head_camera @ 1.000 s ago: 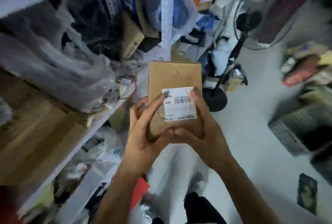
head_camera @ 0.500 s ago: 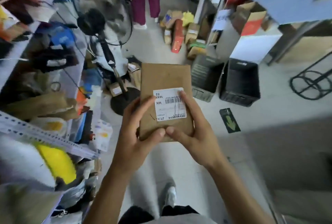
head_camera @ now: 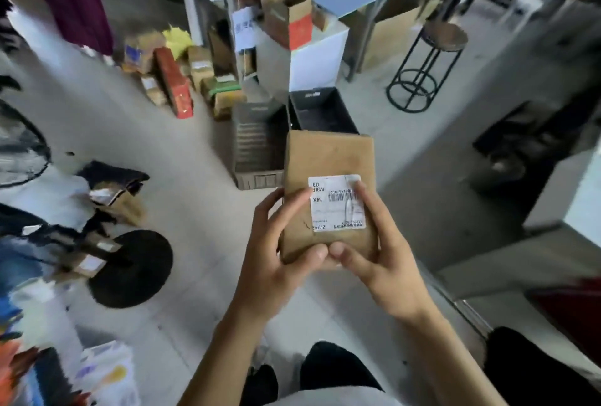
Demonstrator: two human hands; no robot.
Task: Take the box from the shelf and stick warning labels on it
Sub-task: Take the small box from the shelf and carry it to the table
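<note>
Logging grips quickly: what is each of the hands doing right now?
Left hand: closed on the cardboard box.
Right hand: closed on the same box.

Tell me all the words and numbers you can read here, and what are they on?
"03", "MXF", "MX" and "27/4": all on the white sticker on the brown box, held in the left hand and right hand.
Barcode and small print on that sticker: too blurred to read.
White paper sheet farther back: too blurred.
Boxes on the floor: labels too blurred.
</note>
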